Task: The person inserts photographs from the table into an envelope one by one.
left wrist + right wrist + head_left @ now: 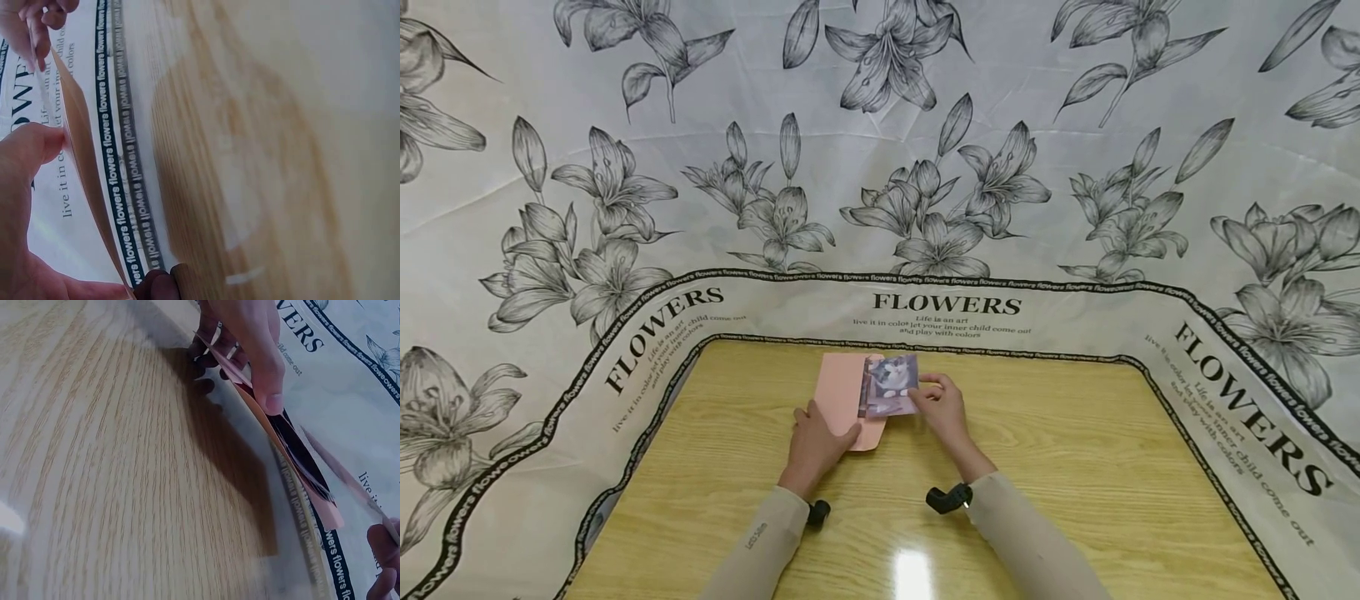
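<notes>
A pink envelope (837,390) is held up off the table by my left hand (816,446), its thumb over the near end and fingers behind the left edge. From the envelope's open right side a dark printed picture (863,392) peeks out; the right wrist view shows several thin sheets (303,453) between its layers. My right hand (946,412) pinches a photo card (895,377) by its right edge, thumb in front. A light-coloured cat is printed on the card. Its left part overlaps the envelope in the head view, while in the right wrist view the card (344,472) stands apart from the sheets.
The wood-grain table (722,517) has a glossy surface that reflects light near its front. A white cloth (775,308) with lily drawings and "FLOWERS" lettering surrounds its back and sides. Black wrist cameras (949,498) sit at both sleeve cuffs.
</notes>
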`<state>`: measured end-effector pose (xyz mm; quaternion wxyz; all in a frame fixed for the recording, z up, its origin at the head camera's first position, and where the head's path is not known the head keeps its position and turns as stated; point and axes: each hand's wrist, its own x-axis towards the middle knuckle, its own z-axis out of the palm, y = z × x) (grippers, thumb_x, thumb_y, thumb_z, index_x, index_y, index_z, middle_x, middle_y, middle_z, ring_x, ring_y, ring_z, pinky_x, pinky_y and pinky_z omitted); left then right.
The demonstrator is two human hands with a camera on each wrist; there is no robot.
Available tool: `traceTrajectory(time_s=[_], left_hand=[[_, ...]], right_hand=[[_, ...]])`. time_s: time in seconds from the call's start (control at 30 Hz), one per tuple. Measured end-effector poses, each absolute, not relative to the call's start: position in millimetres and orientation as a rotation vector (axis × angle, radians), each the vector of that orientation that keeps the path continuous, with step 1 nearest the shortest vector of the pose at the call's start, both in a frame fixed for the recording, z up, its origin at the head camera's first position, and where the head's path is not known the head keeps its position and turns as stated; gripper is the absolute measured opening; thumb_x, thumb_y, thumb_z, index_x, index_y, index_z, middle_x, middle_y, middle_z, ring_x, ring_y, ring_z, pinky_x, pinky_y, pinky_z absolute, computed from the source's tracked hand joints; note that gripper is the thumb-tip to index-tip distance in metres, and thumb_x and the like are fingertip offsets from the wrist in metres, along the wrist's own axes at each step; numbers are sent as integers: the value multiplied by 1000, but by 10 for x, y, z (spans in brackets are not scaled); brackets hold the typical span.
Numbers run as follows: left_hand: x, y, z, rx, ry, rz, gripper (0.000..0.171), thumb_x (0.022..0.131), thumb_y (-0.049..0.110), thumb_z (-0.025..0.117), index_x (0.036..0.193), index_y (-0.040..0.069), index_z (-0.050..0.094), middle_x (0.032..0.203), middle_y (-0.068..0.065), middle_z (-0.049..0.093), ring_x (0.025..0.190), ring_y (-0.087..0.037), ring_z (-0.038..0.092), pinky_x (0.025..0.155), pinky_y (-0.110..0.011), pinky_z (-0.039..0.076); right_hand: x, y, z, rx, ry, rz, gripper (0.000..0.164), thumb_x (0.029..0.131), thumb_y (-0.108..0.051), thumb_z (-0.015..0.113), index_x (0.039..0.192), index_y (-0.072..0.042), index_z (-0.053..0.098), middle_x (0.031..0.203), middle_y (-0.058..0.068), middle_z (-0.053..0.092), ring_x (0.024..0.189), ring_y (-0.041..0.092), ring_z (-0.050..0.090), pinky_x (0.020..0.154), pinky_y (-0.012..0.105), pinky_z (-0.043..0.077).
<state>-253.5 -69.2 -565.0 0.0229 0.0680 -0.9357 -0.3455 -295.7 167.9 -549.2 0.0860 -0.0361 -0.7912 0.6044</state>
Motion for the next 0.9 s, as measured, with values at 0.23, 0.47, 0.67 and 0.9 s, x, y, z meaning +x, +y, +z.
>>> traceTrajectory(time_s=[0.23,0.47,0.67,0.9], left_hand=[[-2553,-695,-5670,215,-2906,-1059,111,87,61,80,156,-12,34,133,-35,44,108,-49,60,92,-59,55],[-2549,-692,-5679,208,-2897,-1047,109,87,61,80,154,-12,35,131,-35,45,105,-49,61,91,-59,55],[-2552,-706,-5684,205,-2891,-1065,110,87,61,80,155,-12,34,132,-35,45,107,-49,61,92,-60,55],[-2535,-706,-5660,188,-2895,-1063,108,88,61,80,154,-13,35,131,-36,44,104,-49,61,91,-60,55]], right_hand=[[-2976,1571,-5450,-132,-2379,1799,33,98,-10,79,127,1,67,91,19,76,56,17,57,53,25,43],[-3010,1522,-5489,-140,-2419,1763,33,99,-12,78,127,1,67,90,16,76,57,18,58,54,27,45],[-3076,1448,-5529,-162,-2417,1751,33,97,-12,79,125,0,68,87,13,76,57,16,58,53,26,45],[-3114,1376,-5531,-150,-2455,1692,31,99,-15,78,126,-1,68,86,12,77,63,28,66,55,26,46]])
